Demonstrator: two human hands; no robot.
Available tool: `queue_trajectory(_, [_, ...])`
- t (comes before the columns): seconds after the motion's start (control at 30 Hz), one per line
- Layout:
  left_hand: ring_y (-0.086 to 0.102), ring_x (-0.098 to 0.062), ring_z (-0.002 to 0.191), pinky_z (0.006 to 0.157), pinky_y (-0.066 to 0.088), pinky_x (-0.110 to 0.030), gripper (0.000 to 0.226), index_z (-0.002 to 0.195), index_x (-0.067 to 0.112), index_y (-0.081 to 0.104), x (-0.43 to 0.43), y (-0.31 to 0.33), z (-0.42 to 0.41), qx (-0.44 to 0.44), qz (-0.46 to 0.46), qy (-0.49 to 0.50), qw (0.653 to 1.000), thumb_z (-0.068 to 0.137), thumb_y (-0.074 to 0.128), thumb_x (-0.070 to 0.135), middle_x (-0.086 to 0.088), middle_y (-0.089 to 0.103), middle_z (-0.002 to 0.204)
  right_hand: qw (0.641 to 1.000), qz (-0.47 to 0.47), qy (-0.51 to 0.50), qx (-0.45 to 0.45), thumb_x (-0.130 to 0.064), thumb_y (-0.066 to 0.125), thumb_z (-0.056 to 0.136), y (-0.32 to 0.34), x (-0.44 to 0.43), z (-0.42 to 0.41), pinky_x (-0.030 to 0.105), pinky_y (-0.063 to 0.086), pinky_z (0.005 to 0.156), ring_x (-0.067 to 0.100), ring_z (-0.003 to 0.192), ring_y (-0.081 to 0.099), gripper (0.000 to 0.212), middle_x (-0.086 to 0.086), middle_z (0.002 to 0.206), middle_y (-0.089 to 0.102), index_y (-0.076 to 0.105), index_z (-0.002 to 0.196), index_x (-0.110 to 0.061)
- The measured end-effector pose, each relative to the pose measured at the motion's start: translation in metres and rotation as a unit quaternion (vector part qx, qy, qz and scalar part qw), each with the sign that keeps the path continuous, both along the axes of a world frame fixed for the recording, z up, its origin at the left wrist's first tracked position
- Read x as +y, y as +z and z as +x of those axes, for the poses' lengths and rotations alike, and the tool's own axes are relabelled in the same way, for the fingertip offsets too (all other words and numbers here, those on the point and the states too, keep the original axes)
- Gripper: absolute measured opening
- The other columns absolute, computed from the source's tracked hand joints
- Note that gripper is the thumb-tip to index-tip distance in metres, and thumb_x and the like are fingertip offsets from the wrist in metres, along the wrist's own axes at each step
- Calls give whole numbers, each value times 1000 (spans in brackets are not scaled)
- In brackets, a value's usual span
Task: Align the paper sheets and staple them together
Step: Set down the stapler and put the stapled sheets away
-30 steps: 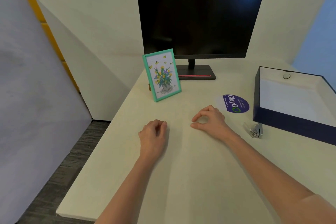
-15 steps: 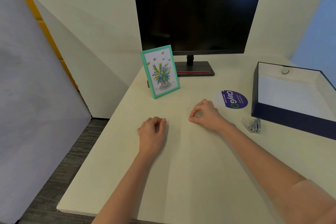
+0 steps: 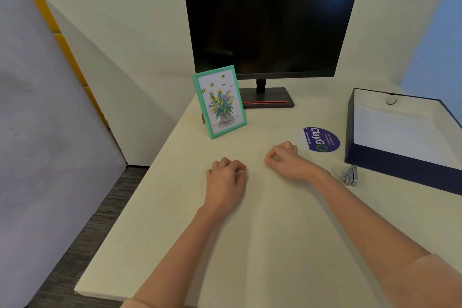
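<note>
White paper sheets (image 3: 400,130) lie inside a dark blue box tray (image 3: 400,167) at the right of the desk. A small clear and silver stapler (image 3: 347,174) rests on the desk just in front of the tray's near left corner. My left hand (image 3: 225,180) rests on the desk near its middle, fingers curled into a loose fist, holding nothing. My right hand (image 3: 287,160) rests a little to the right, fingers curled, thumb and forefinger touching, nothing in it. The stapler lies just right of my right wrist.
A dark monitor (image 3: 270,25) stands at the back on its base. A green-framed flower picture (image 3: 220,101) leans in front of it. A round purple sticker (image 3: 321,139) lies flat on the desk (image 3: 175,232). The desk's left edge drops to grey carpet.
Both hands have stayed in place on the desk with fingers curled. Only the head view has shifted slightly.
</note>
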State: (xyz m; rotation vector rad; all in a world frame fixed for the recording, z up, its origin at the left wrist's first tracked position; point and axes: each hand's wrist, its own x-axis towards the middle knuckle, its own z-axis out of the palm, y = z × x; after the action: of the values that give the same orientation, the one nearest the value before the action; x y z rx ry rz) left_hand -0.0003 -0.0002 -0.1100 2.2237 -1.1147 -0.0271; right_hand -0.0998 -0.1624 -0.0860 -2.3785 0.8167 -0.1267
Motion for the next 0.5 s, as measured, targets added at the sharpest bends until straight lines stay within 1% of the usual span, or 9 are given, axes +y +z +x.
queue_trajectory(0.1, [48, -22, 104, 87, 32, -32, 24, 110, 23, 64, -14, -3, -4, -8, 9, -10, 1000, 92, 50, 28, -1, 57, 106, 997, 59, -33, -44, -30, 46, 96, 5, -2, -12, 29, 25, 106, 19, 124, 28, 20, 2, 118, 34, 56, 106, -16])
queue_trajectory(0.2, [50, -23, 103, 86, 33, -32, 23, 110, 22, 65, -27, -4, -5, 10, 13, -10, 1000, 91, 53, 26, -2, 57, 105, 993, 79, -55, -71, -30, 46, 97, 3, -1, -23, 31, 25, 107, 19, 124, 27, 20, 1, 117, 33, 55, 107, -16])
queue_trajectory(0.27, [52, -21, 98, 85, 32, -32, 19, 104, 23, 67, -34, -1, -4, 37, 1, -11, 999, 89, 55, 25, 0, 57, 98, 991, 80, -67, -84, -29, 47, 97, 0, 0, -28, 29, 25, 105, 20, 124, 28, 21, 1, 115, 32, 56, 109, -15])
queue_trajectory(0.33, [54, -16, 90, 83, 30, -30, 13, 94, 25, 69, -38, 2, 0, 66, -16, -13, 998, 86, 58, 23, 5, 56, 90, 990, 81, -73, -90, -29, 48, 96, -5, 1, -33, 29, 27, 104, 21, 123, 30, 18, 0, 114, 32, 55, 107, -17])
queue_trajectory(0.4, [53, -10, 81, 84, 32, -31, 9, 88, 26, 69, -40, 4, 4, 84, -24, -18, 996, 83, 62, 23, 7, 59, 85, 990, 81, -73, -93, -29, 48, 96, -9, 2, -35, 31, 28, 104, 21, 123, 30, 16, 0, 113, 33, 55, 105, -18])
queue_trajectory(0.5, [51, -6, 75, 87, 35, -33, 5, 83, 29, 69, -44, 2, 8, 91, -29, -35, 995, 80, 67, 25, 9, 62, 80, 988, 86, -74, -100, -29, 48, 96, -11, 3, -35, 30, 28, 103, 20, 123, 30, 15, 1, 114, 34, 55, 105, -18])
